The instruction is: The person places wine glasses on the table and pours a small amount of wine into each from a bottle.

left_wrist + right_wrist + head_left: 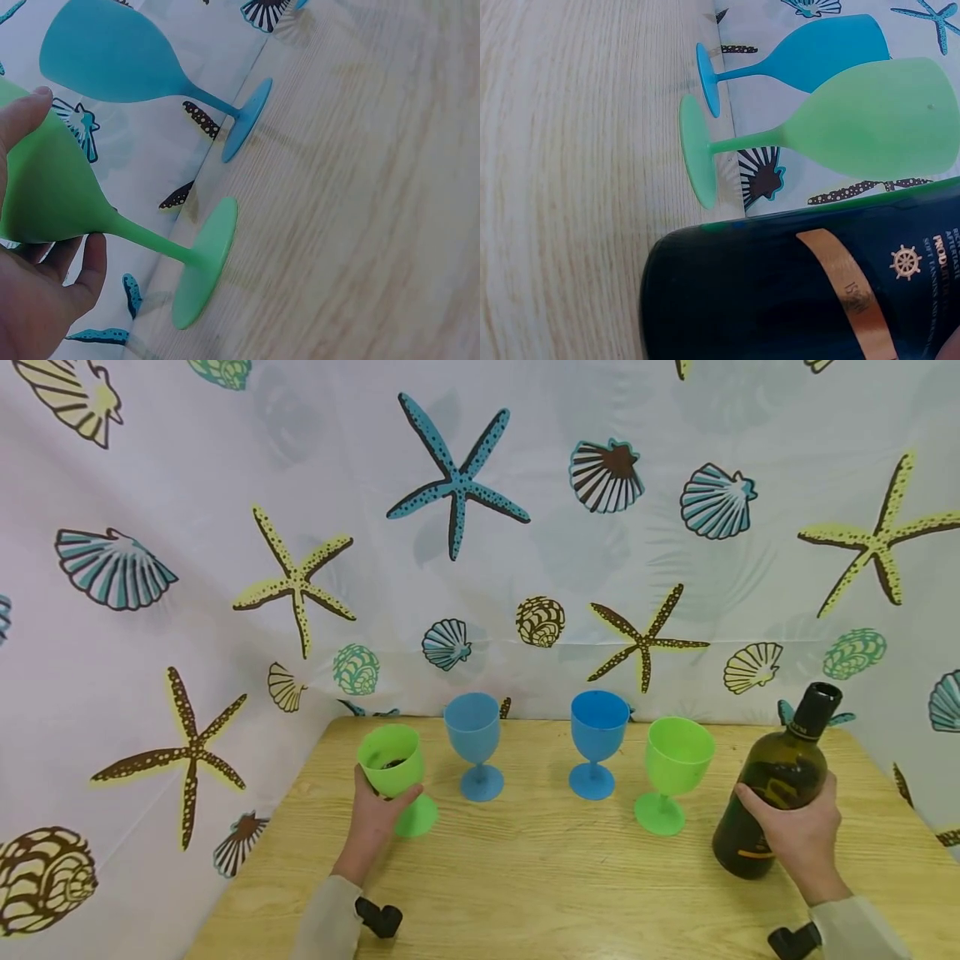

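Observation:
In the head view my left hand (375, 814) holds a green plastic wine goblet (392, 756) by its bowl, thumb on the near side. Something dark shows inside that bowl. The left wrist view has the same green goblet (52, 176), its foot close to the tabletop; I cannot tell whether it touches. On the right, my right hand (806, 831) grips a dark wine bottle (780, 768) round its body, neck up and leaning right, mouth uncapped. Its label side (795, 292) fills the lower right wrist view. A second green goblet (678, 756) stands left of the bottle.
Two blue goblets, one left (472, 727) and one right (598, 727), stand upright towards the back, between the green ones. All are on a light wooden table (525, 877). A white cloth (525, 568) with starfish and shells hangs behind and along the sides.

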Demonstrator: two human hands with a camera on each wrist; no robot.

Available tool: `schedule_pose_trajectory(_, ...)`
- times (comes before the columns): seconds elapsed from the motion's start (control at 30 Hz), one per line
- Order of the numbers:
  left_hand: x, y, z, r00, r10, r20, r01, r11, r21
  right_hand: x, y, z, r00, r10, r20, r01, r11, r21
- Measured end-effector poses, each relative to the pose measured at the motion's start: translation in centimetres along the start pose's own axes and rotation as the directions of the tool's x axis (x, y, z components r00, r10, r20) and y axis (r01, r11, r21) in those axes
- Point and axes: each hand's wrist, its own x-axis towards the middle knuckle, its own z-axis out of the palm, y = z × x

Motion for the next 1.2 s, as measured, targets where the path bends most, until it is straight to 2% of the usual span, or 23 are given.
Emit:
schedule_pose_trajectory(0.17,0.3,-0.1,-0.1,1.000,0.010,-0.002,-0.010,1.000,-0.015,0.0,0.0,0.0,1.000,0.000,0.004,0.000,1.000,0.000)
schedule_pose_trajectory(0.37,0.1,0.0,-0.1,1.000,0.005,0.004,-0.005,0.999,-0.042,0.0,-0.1,0.0,1.000,-0.002,0.005,0.002,1.000,-0.002)
schedule_pose_trajectory(0.53,-0.4,0.0,-0.2,1.000,-0.008,0.019,0.008,1.000,0.008,-0.1,0.0,0.1,1.000,-0.004,-0.006,0.004,1.000,0.001)
schedule_pose_trajectory(0.77,-2.2,0.8,-0.5,0.998,-0.045,0.037,0.041,0.993,0.113,0.0,0.1,0.0,1.000,0.005,-0.022,-0.006,1.000,-0.015)
schedule_pose_trajectory(0.9,-3.4,1.1,-0.5,0.998,-0.066,0.023,0.063,0.991,0.122,0.1,0.0,-0.2,1.000,0.016,-0.018,-0.016,1.000,-0.023)
schedule_pose_trajectory(1.07,-5.0,1.2,-0.3,0.996,-0.076,-0.044,0.081,0.989,0.124,0.2,-0.2,-0.2,1.000,0.026,0.000,-0.026,0.999,-0.021)
schedule_pose_trajectory(1.2,-6.1,1.4,0.3,0.997,-0.070,-0.020,0.072,0.988,0.139,0.1,-0.1,-0.2,0.999,0.042,0.020,-0.042,0.999,-0.016)
